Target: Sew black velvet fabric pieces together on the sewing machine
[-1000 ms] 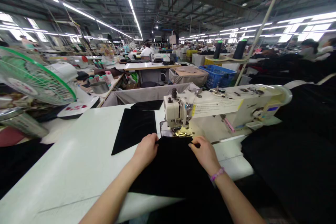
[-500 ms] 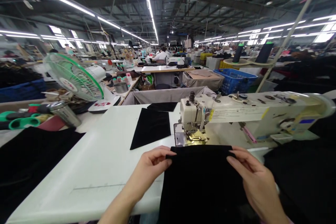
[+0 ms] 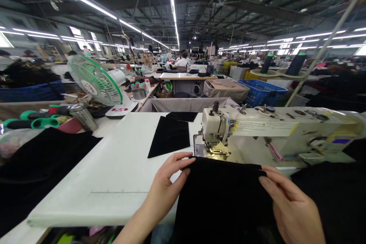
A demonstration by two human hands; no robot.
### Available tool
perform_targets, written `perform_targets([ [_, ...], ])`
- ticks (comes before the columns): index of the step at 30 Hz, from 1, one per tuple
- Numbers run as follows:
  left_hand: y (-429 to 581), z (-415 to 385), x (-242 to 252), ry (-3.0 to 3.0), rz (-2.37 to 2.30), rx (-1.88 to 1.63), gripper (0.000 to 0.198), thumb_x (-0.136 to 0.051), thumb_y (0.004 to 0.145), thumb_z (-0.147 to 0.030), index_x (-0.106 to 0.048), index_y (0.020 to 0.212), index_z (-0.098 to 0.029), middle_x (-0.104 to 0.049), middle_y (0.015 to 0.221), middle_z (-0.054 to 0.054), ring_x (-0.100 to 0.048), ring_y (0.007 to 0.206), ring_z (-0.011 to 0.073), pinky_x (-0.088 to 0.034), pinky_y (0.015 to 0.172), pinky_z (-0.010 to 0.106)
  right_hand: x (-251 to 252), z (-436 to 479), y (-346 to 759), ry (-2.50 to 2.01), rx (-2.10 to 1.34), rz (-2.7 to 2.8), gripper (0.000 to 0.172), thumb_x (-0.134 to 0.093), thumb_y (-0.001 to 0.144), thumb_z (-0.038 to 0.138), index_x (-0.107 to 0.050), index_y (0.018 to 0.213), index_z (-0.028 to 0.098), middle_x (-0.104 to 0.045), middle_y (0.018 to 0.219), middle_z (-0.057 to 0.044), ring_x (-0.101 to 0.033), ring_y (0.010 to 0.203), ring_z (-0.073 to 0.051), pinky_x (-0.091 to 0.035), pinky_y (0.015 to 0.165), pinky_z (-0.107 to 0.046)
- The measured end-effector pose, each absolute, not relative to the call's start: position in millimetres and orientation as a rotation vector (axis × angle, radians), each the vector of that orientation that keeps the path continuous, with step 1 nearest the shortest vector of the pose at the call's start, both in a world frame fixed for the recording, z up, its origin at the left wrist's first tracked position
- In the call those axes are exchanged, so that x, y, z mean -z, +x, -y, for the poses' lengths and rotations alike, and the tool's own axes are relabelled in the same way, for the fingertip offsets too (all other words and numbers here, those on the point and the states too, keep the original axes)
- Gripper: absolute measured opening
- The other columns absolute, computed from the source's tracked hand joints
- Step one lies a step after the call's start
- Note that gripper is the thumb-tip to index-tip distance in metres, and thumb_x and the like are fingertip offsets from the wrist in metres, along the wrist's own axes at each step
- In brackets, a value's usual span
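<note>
A piece of black fabric [image 3: 223, 198] hangs over the front of the sewing table, its top edge stretched between my hands. My left hand [image 3: 170, 175] pinches the upper left corner between thumb and fingers. On the other side, my right hand [image 3: 291, 194] grips the upper right corner the same way. Just beyond the fabric's top edge stands a white sewing machine [image 3: 217, 126], its needle area over a metal plate [image 3: 219, 151]. Left of the machine, cut black pieces [image 3: 170, 137] lie flat on the white tabletop [image 3: 122, 152].
A green-rimmed fan [image 3: 95, 80] stands at the back left, near a metal flask [image 3: 83, 116] and several thread spools [image 3: 42, 122]. More black cloth [image 3: 54, 160] covers the left side. Behind the machine are a blue crate [image 3: 261, 89] and dark thread cones [image 3: 296, 65].
The view has shifted slightly left, so most things sit further right. My hands still hold the fabric's corners; its top edge now slopes down toward the right.
</note>
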State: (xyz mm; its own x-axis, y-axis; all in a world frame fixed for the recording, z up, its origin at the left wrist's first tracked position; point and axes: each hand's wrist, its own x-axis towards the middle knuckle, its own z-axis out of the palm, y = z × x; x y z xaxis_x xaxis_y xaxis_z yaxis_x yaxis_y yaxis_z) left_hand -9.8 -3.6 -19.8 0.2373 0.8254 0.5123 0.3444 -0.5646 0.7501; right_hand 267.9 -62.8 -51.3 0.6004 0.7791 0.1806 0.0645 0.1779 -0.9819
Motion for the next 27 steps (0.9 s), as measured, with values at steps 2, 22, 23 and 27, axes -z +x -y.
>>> perform_targets([
  [2,-11,3,21,2.074,-1.069,-1.334,0.027,-0.061,0.089,-0.012,-0.077,0.104,-0.029,-0.075,0.108,0.004,-0.07,0.101,0.0182,-0.056,0.092,0.029,43,66,264,-1.307,-0.571,0.808,0.031,-0.086,0.065,0.047,-0.08,0.079,0.02,-0.076,0.111,-0.011,-0.073,0.099,-0.03,-0.062,0.077,-0.027],
  [22,-11,19,16,1.259,-0.84,-1.142,0.036,-0.081,0.071,-0.019,-0.07,0.106,-0.02,-0.072,0.09,0.004,-0.066,0.079,0.014,-0.052,0.063,0.019,15,85,260,-1.322,-0.456,0.819,0.027,-0.086,0.063,0.045,-0.078,0.074,0.022,-0.078,0.102,-0.01,-0.073,0.096,-0.034,-0.063,0.067,-0.031],
  [23,-9,20,16,1.27,-0.887,-1.14,0.036,-0.08,0.071,-0.019,-0.069,0.106,-0.019,-0.071,0.088,0.003,-0.063,0.07,0.0119,-0.049,0.055,0.017,16,86,262,-1.329,-0.438,0.831,0.027,-0.086,0.064,0.045,-0.077,0.074,0.021,-0.077,0.104,-0.01,-0.072,0.097,-0.033,-0.063,0.071,-0.031],
  [27,-5,17,18,1.252,-1.047,-1.169,0.033,-0.076,0.075,-0.031,-0.067,0.104,-0.017,-0.066,0.08,0.0,-0.045,0.045,0.0056,-0.039,0.036,0.018,19,90,266,-1.395,-0.387,0.923,0.028,-0.085,0.066,0.046,-0.077,0.076,0.022,-0.076,0.108,-0.009,-0.072,0.097,-0.032,-0.06,0.086,-0.036],
])
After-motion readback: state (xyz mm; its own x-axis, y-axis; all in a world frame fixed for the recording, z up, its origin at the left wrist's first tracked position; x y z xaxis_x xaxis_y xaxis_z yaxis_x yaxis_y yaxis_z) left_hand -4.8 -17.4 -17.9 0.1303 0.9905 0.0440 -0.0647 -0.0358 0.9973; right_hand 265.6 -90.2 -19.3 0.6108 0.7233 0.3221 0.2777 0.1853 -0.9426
